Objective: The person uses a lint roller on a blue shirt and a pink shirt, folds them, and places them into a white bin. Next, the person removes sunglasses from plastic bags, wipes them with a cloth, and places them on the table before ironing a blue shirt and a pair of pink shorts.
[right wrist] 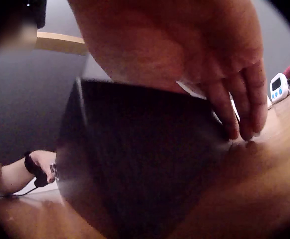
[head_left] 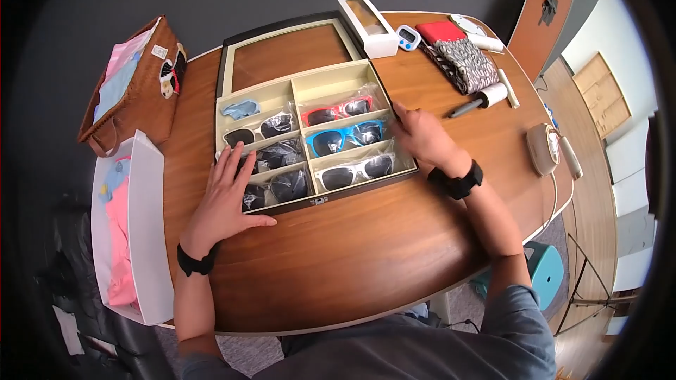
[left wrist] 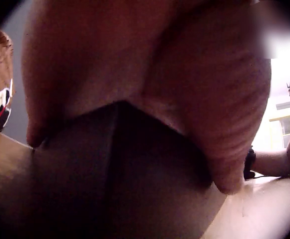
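A sunglasses case (head_left: 304, 91) with cream compartments lies on the table, its glass-windowed lid (head_left: 292, 53) folded back behind it. Inside are red sunglasses (head_left: 338, 110), blue sunglasses (head_left: 346, 138), white-framed sunglasses (head_left: 355, 172) and several dark pairs, mostly in clear bags. A small blue bundle (head_left: 241, 108) sits in the back left compartment. My left hand (head_left: 224, 200) rests over the front left corner, fingers spread and thumb along the front. At the right side, my right hand (head_left: 431, 142) touches the case wall (right wrist: 145, 144), its fingertips reaching down to the tabletop in the right wrist view.
At the left stand a brown basket (head_left: 144, 116) of cloths and a white box (head_left: 151, 218) with pink fabric. Behind and right are a white windowed box (head_left: 380, 43), a timer (head_left: 408, 38), folded patterned fabric (head_left: 468, 63), a lint roller (head_left: 491, 95) and a beige pouch (head_left: 541, 149).
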`<state>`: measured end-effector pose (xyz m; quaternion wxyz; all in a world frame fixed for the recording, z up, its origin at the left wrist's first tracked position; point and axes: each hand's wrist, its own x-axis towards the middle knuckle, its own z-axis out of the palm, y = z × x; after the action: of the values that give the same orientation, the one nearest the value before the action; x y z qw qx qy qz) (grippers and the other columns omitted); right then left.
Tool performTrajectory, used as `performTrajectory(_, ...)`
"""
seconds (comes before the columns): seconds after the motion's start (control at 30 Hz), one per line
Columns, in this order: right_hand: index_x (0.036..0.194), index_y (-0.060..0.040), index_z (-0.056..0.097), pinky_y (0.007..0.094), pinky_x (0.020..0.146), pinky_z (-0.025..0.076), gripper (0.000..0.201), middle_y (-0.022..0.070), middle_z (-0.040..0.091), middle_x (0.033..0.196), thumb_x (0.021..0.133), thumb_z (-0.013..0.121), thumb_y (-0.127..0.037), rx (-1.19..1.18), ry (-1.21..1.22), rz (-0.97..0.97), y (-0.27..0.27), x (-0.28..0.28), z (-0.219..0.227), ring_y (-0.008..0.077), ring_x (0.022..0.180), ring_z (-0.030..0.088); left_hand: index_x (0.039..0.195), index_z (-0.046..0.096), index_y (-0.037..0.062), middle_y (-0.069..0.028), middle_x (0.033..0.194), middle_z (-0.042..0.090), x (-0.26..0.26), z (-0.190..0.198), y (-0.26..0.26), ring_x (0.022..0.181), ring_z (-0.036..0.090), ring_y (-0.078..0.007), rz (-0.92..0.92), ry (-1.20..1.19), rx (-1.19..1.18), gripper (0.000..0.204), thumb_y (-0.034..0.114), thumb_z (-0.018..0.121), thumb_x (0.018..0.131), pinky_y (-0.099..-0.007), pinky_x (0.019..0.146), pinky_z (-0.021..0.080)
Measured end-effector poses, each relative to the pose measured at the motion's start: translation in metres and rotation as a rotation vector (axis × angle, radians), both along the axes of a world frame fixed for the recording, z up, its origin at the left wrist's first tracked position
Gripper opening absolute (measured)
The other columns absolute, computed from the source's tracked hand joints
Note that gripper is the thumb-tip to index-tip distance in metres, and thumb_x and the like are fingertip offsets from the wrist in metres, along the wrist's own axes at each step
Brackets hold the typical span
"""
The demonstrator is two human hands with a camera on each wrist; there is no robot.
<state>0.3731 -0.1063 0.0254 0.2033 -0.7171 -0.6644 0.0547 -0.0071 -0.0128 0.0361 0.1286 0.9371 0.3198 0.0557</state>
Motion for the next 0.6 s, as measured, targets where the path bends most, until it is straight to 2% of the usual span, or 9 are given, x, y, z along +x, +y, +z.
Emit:
performTrajectory(0.07, 0.09, 0.0001, 0.062, 0.0507, 0.066, 0.048, 0.025, 0.0257, 0.062, 0.077, 0.092, 0.056, -0.024, -0.109, -0.009, 0.056, -0.001, 0.014, 0.013, 0.0453, 0.076, 0.06, 0.15, 0.031, 0.0038, -0.0221, 0.158, 0.018, 0.003, 0.011, -0.003, 0.146, 0.016, -0.0433, 0.01, 0.052, -0.026, 0.115, 0.056, 0.084, 0.062, -0.0572, 0.115, 0.021)
performTrajectory(0.1, 0.085, -0.0001, 0.064, 0.0493, 0.066, 0.048, 0.022, 0.0247, 0.063, 0.077, 0.09, 0.059, -0.021, -0.136, -0.061, 0.031, -0.001, 0.014, 0.022, 0.0441, 0.075, 0.061, 0.15, 0.031, 0.0039, -0.0232, 0.158, 0.018, 0.007, 0.019, -0.005, 0.146, 0.017, -0.0415, 0.028, 0.139, -0.036, 0.116, 0.056, 0.084, 0.061, -0.0536, 0.116, 0.02)
performTrajectory(0.13, 0.085, -0.0006, 0.065, 0.0481, 0.066, 0.049, 0.019, 0.0233, 0.063, 0.077, 0.087, 0.061, -0.019, -0.14, -0.095, 0.026, -0.004, 0.011, 0.034, 0.0429, 0.074, 0.062, 0.15, 0.03, 0.0039, -0.0244, 0.158, 0.018, 0.011, 0.027, -0.005, 0.147, 0.017, -0.0397, 0.046, 0.223, -0.043, 0.117, 0.056, 0.084, 0.061, -0.05, 0.117, 0.019)
performTrajectory(0.23, 0.086, -0.0016, 0.067, 0.0457, 0.067, 0.05, 0.014, 0.0198, 0.065, 0.077, 0.081, 0.066, -0.014, -0.155, -0.127, 0.038, -0.013, -0.013, 0.073, 0.04, 0.074, 0.063, 0.149, 0.033, 0.003, -0.0257, 0.156, 0.023, 0.015, 0.039, -0.004, 0.144, 0.022, -0.0418, 0.022, 0.19, -0.166, 0.113, 0.056, 0.083, 0.063, -0.0499, 0.117, 0.02)
performTrajectory(0.27, 0.086, -0.0022, 0.069, 0.0444, 0.068, 0.051, 0.013, 0.0179, 0.067, 0.078, 0.077, 0.069, -0.011, -0.153, -0.121, 0.056, -0.012, -0.022, 0.073, 0.0383, 0.075, 0.064, 0.148, 0.035, 0.0027, -0.0263, 0.154, 0.027, 0.012, 0.033, -0.003, 0.143, 0.026, -0.0424, -0.017, 0.123, -0.15, 0.11, 0.055, 0.083, 0.064, -0.0483, 0.117, 0.022)
performTrajectory(0.4, 0.085, -0.0047, 0.071, 0.0418, 0.075, 0.052, 0.016, 0.0145, 0.068, 0.085, 0.069, 0.07, -0.005, -0.045, -0.196, 0.178, -0.015, -0.026, 0.044, 0.0353, 0.083, 0.066, 0.148, 0.035, 0.0042, -0.0265, 0.155, 0.026, 0.008, 0.028, -0.007, 0.143, 0.025, -0.0432, -0.002, 0.213, -0.06, 0.102, 0.045, 0.083, 0.068, -0.0475, 0.116, 0.025)
performTrajectory(0.5, 0.083, -0.004, 0.071, 0.0419, 0.075, 0.052, 0.014, 0.0145, 0.068, 0.085, 0.07, 0.068, -0.004, 0.016, -0.209, 0.202, -0.01, -0.022, 0.03, 0.0356, 0.083, 0.066, 0.148, 0.035, 0.005, -0.0248, 0.155, 0.025, 0.009, 0.021, -0.009, 0.143, 0.024, -0.0433, 0.017, 0.137, -0.101, 0.1, 0.042, 0.083, 0.069, -0.0485, 0.115, 0.027)
performTrajectory(0.53, 0.079, -0.0052, 0.065, 0.0452, 0.077, 0.049, 0.009, 0.0141, 0.065, 0.082, 0.073, 0.06, 0.0, -0.047, -0.206, 0.178, -0.01, -0.023, 0.029, 0.0356, 0.086, 0.061, 0.149, 0.035, 0.006, -0.0241, 0.156, 0.025, 0.012, 0.02, -0.01, 0.143, 0.024, -0.0431, 0.031, 0.144, -0.093, 0.1, 0.041, 0.083, 0.068, -0.0491, 0.115, 0.027)
performTrajectory(0.6, 0.076, -0.0041, 0.064, 0.046, 0.074, 0.05, 0.006, 0.0159, 0.064, 0.08, 0.073, 0.06, -0.001, -0.074, -0.207, 0.167, -0.009, -0.025, 0.035, 0.0372, 0.083, 0.062, 0.149, 0.036, 0.0092, -0.0214, 0.156, 0.026, 0.018, 0.021, -0.015, 0.142, 0.025, -0.0407, 0.075, 0.159, -0.067, 0.1, 0.039, 0.084, 0.066, -0.0514, 0.112, 0.029)
